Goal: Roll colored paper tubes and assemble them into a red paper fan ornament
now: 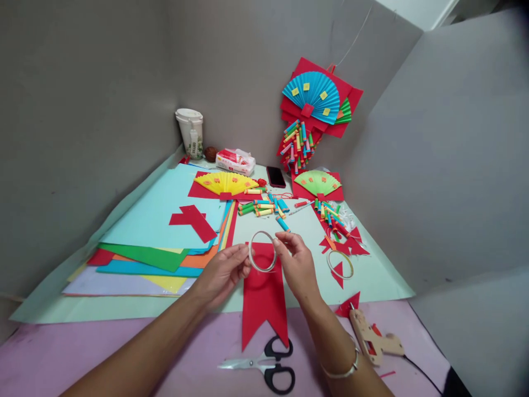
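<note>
Between my two hands is a narrow roll of tape (pixel 263 270), held up so its round opening faces me. My left hand (pixel 231 269) pinches its left rim, and my right hand (pixel 295 259) has thumb and fingers closed on its right rim. Below the roll lies a red paper strip (pixel 264 309) with a notched, swallow-tail lower end. Black-handled scissors (pixel 252 364) rest just under the strip's points, blades toward the left.
Stacked coloured paper (pixel 157 220) lies at left. A yellow fan (pixel 226 183), a green fan (pixel 317 183) and several small paper rolls (pixel 264 207) lie behind. At right are another tape roll (pixel 351 270) and a glue gun (pixel 372 339). A cup (pixel 190 132) stands at the back.
</note>
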Motion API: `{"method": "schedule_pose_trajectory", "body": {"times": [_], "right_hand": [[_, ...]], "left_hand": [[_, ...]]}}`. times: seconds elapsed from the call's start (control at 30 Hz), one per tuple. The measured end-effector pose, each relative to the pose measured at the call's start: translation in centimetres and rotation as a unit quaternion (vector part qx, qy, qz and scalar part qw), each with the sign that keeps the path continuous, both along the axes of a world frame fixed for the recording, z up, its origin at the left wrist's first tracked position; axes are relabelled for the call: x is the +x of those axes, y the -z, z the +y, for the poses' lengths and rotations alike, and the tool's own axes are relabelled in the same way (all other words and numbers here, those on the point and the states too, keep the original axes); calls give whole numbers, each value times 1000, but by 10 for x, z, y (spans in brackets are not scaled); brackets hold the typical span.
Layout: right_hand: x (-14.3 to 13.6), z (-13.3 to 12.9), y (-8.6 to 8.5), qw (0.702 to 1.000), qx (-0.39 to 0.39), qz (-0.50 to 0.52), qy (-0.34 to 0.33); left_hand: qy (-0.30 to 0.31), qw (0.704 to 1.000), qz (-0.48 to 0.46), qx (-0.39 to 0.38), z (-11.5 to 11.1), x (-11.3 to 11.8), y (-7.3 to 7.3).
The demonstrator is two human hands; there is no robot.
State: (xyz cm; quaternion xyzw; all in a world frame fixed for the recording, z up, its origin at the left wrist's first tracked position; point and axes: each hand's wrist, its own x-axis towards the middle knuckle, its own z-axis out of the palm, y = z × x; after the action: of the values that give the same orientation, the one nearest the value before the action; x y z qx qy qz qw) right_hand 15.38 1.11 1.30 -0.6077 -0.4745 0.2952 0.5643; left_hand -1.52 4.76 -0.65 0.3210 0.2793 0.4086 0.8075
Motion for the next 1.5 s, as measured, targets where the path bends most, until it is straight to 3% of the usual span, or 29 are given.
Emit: {"method": "schedule_pose_trajectory", "body": {"times": [0.07,0.17,0.23,0.33,0.53,0.73,0.9,1.17,1.5], "right_hand": [[-5,-8,-10,993,55,-101,-19],[-13,-18,-21,960,122,-223,-120],[-15,-21,-22,930,140,-295,-169],[-16,-20,-18,903,137,-359,-191],[-13,-16,-12,902,107,-377,-180],[-10,-15,-14,913,116,-362,-148],[-8,-13,-11,919,119,-359,-111],[-11,-12,-5,914,92,-383,-100],[-17,-16,-4,869,106,-470,-115]], "left_hand": [[-12,1000,-22,-5,1,-2,-2],[-22,999,-47,-7,2,-4,-6],[-28,998,-54,-12,2,-6,-8],[-42,998,-50,-13,2,-6,-9],[-63,996,35,51,3,-5,-5],[-87,971,160,157,3,-7,-9],[-72,976,142,146,-1,-4,-12],[-5,985,122,124,-4,3,-4],[-13,962,220,164,-5,2,-4]]}}
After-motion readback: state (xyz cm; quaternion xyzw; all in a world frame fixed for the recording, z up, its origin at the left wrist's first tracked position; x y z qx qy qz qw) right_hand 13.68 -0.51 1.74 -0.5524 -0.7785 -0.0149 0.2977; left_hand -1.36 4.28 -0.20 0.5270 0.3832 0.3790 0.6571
